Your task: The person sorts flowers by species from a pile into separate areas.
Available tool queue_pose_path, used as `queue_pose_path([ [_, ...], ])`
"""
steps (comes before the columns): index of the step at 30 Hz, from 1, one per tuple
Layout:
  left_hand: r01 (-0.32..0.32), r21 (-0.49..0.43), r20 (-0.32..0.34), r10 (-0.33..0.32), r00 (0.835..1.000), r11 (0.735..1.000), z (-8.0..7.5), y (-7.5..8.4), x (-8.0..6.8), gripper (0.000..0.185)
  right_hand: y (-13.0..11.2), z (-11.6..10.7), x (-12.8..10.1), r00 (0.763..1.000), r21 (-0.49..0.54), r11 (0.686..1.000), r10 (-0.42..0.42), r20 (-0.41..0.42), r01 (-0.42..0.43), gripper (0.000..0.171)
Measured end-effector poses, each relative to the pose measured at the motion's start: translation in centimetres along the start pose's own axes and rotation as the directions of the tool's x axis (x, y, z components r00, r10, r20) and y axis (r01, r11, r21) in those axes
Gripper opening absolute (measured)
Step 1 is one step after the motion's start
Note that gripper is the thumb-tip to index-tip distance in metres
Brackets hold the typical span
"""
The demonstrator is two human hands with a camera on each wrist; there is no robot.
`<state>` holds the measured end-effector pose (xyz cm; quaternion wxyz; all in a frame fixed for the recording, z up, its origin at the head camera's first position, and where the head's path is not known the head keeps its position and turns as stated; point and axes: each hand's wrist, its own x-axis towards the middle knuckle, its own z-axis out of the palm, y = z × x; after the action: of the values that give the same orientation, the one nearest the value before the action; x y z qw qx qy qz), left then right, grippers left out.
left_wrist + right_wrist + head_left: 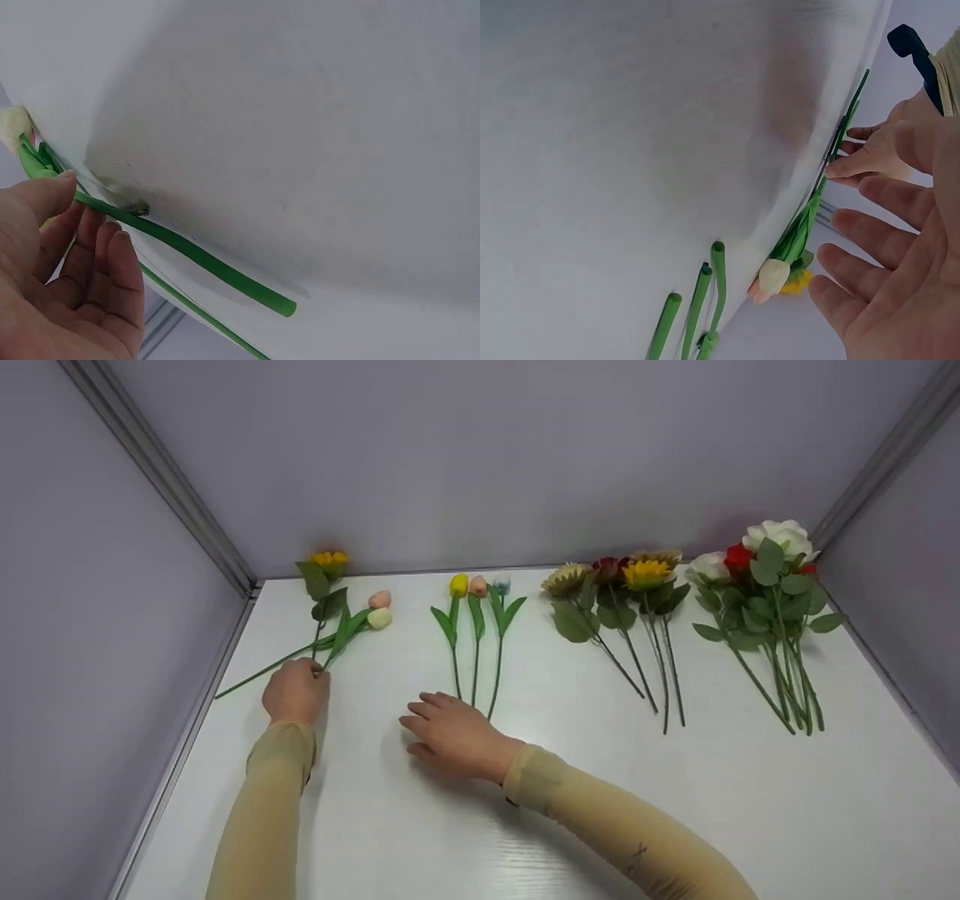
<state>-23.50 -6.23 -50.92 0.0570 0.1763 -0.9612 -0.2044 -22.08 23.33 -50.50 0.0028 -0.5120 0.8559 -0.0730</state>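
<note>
At the table's left, my left hand point(297, 690) pinches the green stem point(225, 281) of a white tulip point(379, 618) between thumb and fingers. A pink tulip point(380, 599) lies beside that bloom, its stem point(259, 674) slanting down to the left. Behind them lies a yellow sunflower point(329, 561), its stem running down toward the hand. My right hand point(457, 739), fingers spread and palm down, overlaps the lower stems of a yellow tulip point(459, 585), a peach tulip point(478, 586) and a blue tulip point(502, 583). The right wrist view shows nothing in that hand.
Right of the tulips lie several sunflowers point(649, 574) and a dark red flower point(609, 568), stems toward the front. Farther right is a pile of white roses point(781, 538) and red roses point(738, 559). Grey panels point(480, 457) enclose the white table point(600, 780) at the back and sides.
</note>
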Motion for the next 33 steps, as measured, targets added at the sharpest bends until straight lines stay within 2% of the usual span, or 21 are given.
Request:
queue_pose_path([
  [8,0.018,-0.007,-0.005,-0.018,1.0,1.0,-0.1,-0.5,-0.1,0.025,0.8,0.3,-0.8,1.0,0.003,1.0,0.014,0.003,-0.014,0.044],
  [17,0.013,-0.035,-0.021,-0.014,1.0,0.999,-1.1,0.7,-0.1,0.023,2.5,0.3,-1.7,0.998,0.043,0.997,0.059,-0.019,-0.058,0.043],
  [25,0.029,-0.106,-0.034,-0.032,0.999,0.994,-2.2,1.1,-0.2,0.024,3.7,-0.2,-2.6,0.994,0.114,0.99,0.093,-0.051,-0.087,0.042],
  [30,0.041,-0.221,0.026,-0.036,0.999,0.974,-2.7,3.1,-0.3,0.028,4.6,-0.5,-3.3,0.989,0.169,0.98,0.126,-0.084,-0.11,0.04],
  [33,0.037,-0.344,0.096,-0.004,0.995,0.938,-2.4,5.5,-0.5,0.03,5.2,-0.5,-3.7,0.982,0.218,0.968,0.152,-0.115,-0.125,0.037],
])
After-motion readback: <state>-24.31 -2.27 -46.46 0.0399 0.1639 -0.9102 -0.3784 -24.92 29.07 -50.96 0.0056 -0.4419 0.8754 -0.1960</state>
